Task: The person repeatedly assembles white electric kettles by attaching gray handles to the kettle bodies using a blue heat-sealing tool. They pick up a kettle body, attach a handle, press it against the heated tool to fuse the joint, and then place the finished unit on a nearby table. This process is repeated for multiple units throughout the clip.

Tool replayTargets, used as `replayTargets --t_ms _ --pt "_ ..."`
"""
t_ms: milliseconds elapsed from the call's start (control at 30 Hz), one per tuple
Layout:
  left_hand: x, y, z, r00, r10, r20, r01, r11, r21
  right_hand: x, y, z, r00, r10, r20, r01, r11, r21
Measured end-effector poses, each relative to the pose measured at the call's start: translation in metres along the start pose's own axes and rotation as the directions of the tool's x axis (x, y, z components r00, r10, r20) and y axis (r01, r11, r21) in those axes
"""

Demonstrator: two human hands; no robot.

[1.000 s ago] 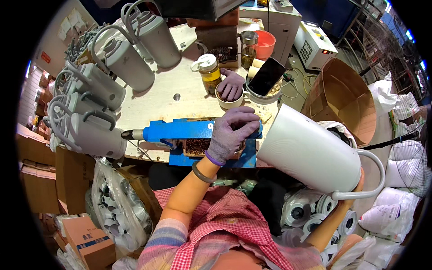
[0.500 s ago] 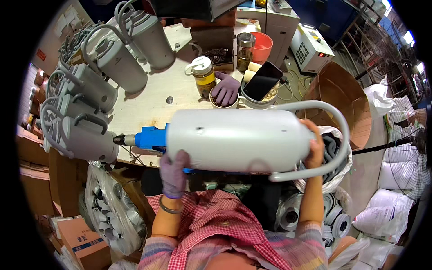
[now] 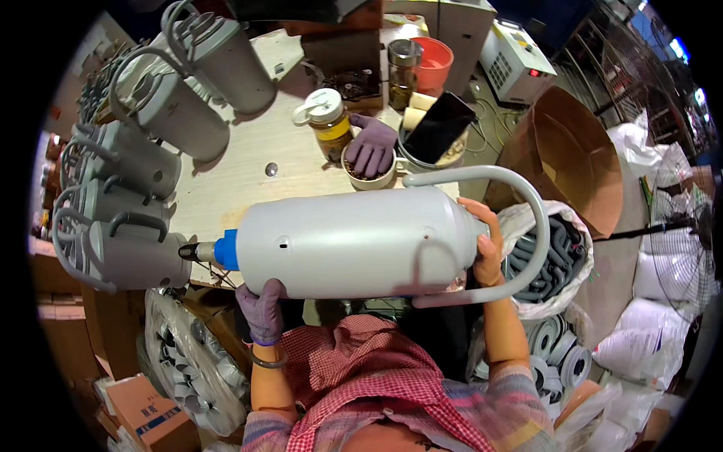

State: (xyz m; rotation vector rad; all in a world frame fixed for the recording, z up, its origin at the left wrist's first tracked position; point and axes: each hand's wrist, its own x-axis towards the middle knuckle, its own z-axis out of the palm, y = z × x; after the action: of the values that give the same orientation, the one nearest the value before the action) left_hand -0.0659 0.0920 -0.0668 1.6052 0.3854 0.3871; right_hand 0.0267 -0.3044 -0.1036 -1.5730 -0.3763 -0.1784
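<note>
A large pale-grey thermos flask body [image 3: 354, 248] lies on its side across my front, a looped grey handle [image 3: 538, 218] curving round its right end. My right hand [image 3: 486, 245], bare, curls round the narrow neck at that end. In a purple glove, my left hand [image 3: 261, 313] grips the lower rim at the left end, thumb on the outside. A blue tool with a metal shaft and black tip [image 3: 227, 250] sticks out past the left end; the flask body hides the rest of it. A small dark slot shows in the flask wall.
Several grey flasks [image 3: 184, 117] stand along the table's left side. Behind the flask body are a lidded jar [image 3: 329, 124], a mug [image 3: 370, 179] topped by a purple glove [image 3: 373, 147], and a red cup [image 3: 433, 64]. A sack of grey handles [image 3: 546, 260] stands at right.
The flask body has slid left with both hands, covering more of the blue tool. It has rolled slightly, bringing its slot nearer to me. My view has shifted a little.
</note>
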Motion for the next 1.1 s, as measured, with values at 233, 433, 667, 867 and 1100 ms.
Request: replayTargets --t_ms 233,433,667,867,1100 --pt "0.004 -0.011 -0.009 0.997 0.037 -0.062 -0.038 0.999 -0.009 -0.051 0.038 -0.174 0.849 0.398 -0.346 -0.522 0.728 -0.444" --pt "0.013 0.001 0.016 0.997 0.077 0.017 -0.078 0.995 0.068 -0.161 0.132 -0.313 0.82 0.108 -0.562 -0.528 -0.237 -0.816" --pt "0.01 0.002 0.0 0.997 0.083 0.008 -0.083 0.996 0.023 -0.145 0.066 -0.296 0.806 0.581 -0.118 -0.316 0.253 -0.914" --pt "0.013 0.008 0.01 0.995 0.102 0.007 -0.102 0.993 0.062 -0.158 0.027 -0.269 0.935 0.224 -0.274 -0.351 0.477 -0.806" --pt "0.015 0.008 0.002 0.996 0.087 0.025 -0.089 0.991 0.102 -0.151 -0.05 -0.228 0.915 0.105 -0.39 -0.333 0.741 -0.583"
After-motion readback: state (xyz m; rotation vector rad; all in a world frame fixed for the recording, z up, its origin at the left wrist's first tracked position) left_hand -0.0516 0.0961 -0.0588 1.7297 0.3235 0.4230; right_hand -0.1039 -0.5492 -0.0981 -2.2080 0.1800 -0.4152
